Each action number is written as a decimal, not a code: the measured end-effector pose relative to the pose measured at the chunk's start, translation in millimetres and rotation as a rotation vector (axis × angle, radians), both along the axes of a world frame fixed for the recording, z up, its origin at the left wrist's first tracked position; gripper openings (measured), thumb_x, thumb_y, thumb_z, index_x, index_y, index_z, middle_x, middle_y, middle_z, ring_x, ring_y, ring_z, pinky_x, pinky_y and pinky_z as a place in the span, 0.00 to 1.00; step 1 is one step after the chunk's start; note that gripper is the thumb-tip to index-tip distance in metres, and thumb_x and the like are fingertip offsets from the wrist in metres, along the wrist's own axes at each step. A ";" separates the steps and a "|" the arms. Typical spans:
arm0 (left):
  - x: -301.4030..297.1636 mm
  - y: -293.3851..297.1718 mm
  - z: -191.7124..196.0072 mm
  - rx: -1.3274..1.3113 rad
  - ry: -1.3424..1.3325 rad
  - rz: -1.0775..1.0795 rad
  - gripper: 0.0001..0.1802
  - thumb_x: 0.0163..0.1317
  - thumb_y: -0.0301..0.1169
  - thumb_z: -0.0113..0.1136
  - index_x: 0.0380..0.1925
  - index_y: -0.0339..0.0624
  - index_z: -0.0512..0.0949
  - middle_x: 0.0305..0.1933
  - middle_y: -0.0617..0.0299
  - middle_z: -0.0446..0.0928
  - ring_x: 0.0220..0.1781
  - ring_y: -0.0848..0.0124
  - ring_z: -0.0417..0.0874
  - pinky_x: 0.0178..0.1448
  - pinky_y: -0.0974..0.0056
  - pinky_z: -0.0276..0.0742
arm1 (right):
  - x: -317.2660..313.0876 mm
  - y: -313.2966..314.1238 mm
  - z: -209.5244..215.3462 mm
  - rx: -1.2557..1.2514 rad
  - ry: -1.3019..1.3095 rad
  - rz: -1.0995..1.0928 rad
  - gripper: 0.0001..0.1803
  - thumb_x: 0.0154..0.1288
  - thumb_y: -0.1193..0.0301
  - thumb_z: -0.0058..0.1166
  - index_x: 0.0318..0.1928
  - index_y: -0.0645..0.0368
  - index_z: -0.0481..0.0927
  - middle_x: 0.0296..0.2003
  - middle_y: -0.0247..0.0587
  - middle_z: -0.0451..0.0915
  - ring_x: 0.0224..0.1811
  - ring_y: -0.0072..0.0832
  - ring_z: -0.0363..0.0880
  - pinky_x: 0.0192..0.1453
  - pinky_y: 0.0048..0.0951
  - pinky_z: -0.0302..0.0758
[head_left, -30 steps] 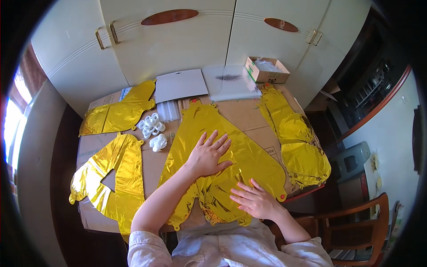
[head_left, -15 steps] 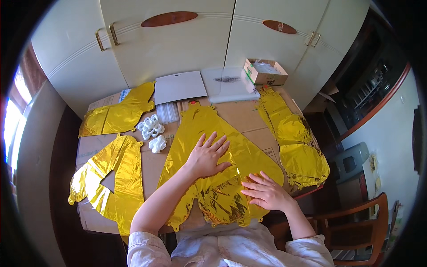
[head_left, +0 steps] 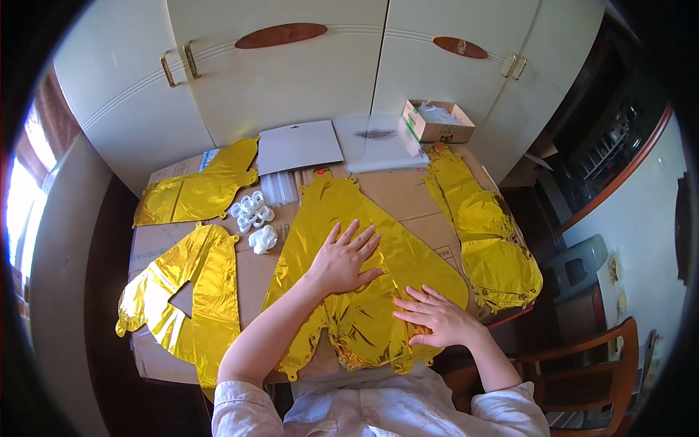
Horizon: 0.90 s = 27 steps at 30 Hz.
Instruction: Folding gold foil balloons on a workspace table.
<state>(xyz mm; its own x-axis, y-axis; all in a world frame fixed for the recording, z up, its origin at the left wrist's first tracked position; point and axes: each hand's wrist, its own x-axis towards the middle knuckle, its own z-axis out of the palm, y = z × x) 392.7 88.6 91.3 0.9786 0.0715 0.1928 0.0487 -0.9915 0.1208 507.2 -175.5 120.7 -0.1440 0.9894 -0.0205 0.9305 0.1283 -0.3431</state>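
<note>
Left hand [head_left: 344, 262] on foil [head_left: 375, 280], rings [head_left: 252, 212] nearby

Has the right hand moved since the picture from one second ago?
Yes: judged against the wooden chair, the right hand has moved rightward and slightly away from the body, over the flat gold foil balloon.

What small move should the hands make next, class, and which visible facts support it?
Probably the right hand should smooth the middle gold foil toward its lower edge while the left hand steadies it: both hands lie spread over the foil, and creases show in its lower part, just left of the right hand.
</note>
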 end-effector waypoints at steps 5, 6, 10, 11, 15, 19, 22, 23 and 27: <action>-0.7 -0.7 1.8 -0.018 -0.005 -0.004 0.41 0.65 0.61 0.45 0.69 0.45 0.62 0.74 0.56 0.60 0.77 0.51 0.54 0.77 0.44 0.47 | 1.3 -0.6 -2.1 0.048 0.002 -0.110 0.41 0.57 0.46 0.61 0.68 0.51 0.67 0.70 0.38 0.64 0.74 0.42 0.56 0.76 0.51 0.51; -0.9 -0.8 2.0 -0.019 -0.006 -0.003 0.41 0.65 0.61 0.45 0.69 0.45 0.62 0.74 0.56 0.60 0.77 0.51 0.54 0.77 0.44 0.47 | 1.4 0.0 -0.2 0.050 0.002 -0.142 0.42 0.56 0.46 0.62 0.68 0.51 0.67 0.69 0.39 0.64 0.74 0.42 0.56 0.76 0.51 0.52; -1.2 -0.9 2.9 -0.024 -0.003 -0.003 0.41 0.65 0.61 0.45 0.69 0.45 0.62 0.74 0.56 0.59 0.77 0.51 0.53 0.77 0.44 0.46 | 1.5 2.5 2.3 0.036 -0.036 -0.089 0.43 0.55 0.45 0.62 0.68 0.52 0.67 0.69 0.38 0.64 0.74 0.42 0.56 0.76 0.50 0.51; -1.1 -0.6 2.8 -0.022 -0.003 -0.004 0.41 0.65 0.62 0.45 0.69 0.45 0.62 0.74 0.56 0.59 0.77 0.51 0.53 0.77 0.44 0.46 | 1.5 3.5 1.4 0.031 -0.033 -0.084 0.43 0.55 0.45 0.62 0.68 0.52 0.67 0.69 0.38 0.65 0.74 0.42 0.56 0.76 0.50 0.51; -0.4 -0.7 2.4 -0.018 0.006 -0.005 0.41 0.65 0.62 0.45 0.70 0.46 0.62 0.74 0.56 0.59 0.77 0.51 0.53 0.78 0.44 0.46 | 1.1 5.7 4.4 -0.006 -0.078 -0.055 0.42 0.60 0.44 0.56 0.69 0.52 0.64 0.70 0.37 0.62 0.76 0.40 0.53 0.77 0.49 0.50; -0.5 -0.3 2.0 -0.024 0.000 -0.004 0.41 0.65 0.62 0.45 0.70 0.46 0.62 0.74 0.56 0.59 0.77 0.51 0.53 0.78 0.44 0.46 | 0.3 6.3 4.1 0.003 -0.092 -0.056 0.41 0.60 0.44 0.56 0.68 0.53 0.66 0.70 0.38 0.62 0.76 0.39 0.53 0.77 0.48 0.50; -0.4 -0.1 0.5 -0.019 -0.003 -0.003 0.41 0.65 0.62 0.45 0.70 0.46 0.62 0.74 0.56 0.59 0.77 0.52 0.53 0.78 0.44 0.46 | -0.1 6.6 3.7 0.004 -0.086 -0.049 0.41 0.61 0.44 0.56 0.67 0.54 0.67 0.70 0.38 0.62 0.76 0.39 0.53 0.76 0.48 0.51; 0.0 -0.2 0.9 -0.019 -0.002 -0.003 0.41 0.65 0.62 0.46 0.70 0.46 0.62 0.74 0.56 0.60 0.77 0.52 0.53 0.78 0.44 0.46 | -0.4 6.8 4.0 0.007 -0.086 -0.048 0.40 0.61 0.44 0.56 0.67 0.55 0.68 0.70 0.38 0.63 0.75 0.39 0.54 0.76 0.47 0.51; 0.5 0.4 -2.2 -0.007 -0.011 -0.002 0.41 0.66 0.63 0.41 0.70 0.47 0.62 0.74 0.58 0.60 0.77 0.52 0.53 0.78 0.44 0.45 | -1.0 7.4 3.8 0.027 -0.097 -0.023 0.40 0.61 0.44 0.56 0.67 0.56 0.68 0.70 0.38 0.64 0.75 0.39 0.55 0.75 0.46 0.54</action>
<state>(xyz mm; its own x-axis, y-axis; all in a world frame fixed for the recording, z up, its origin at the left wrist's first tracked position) 393.3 89.0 89.1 0.9765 0.0711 0.2035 0.0454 -0.9907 0.1283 506.2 -168.1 124.4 -0.1204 0.9927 -0.0060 0.9618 0.1151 -0.2484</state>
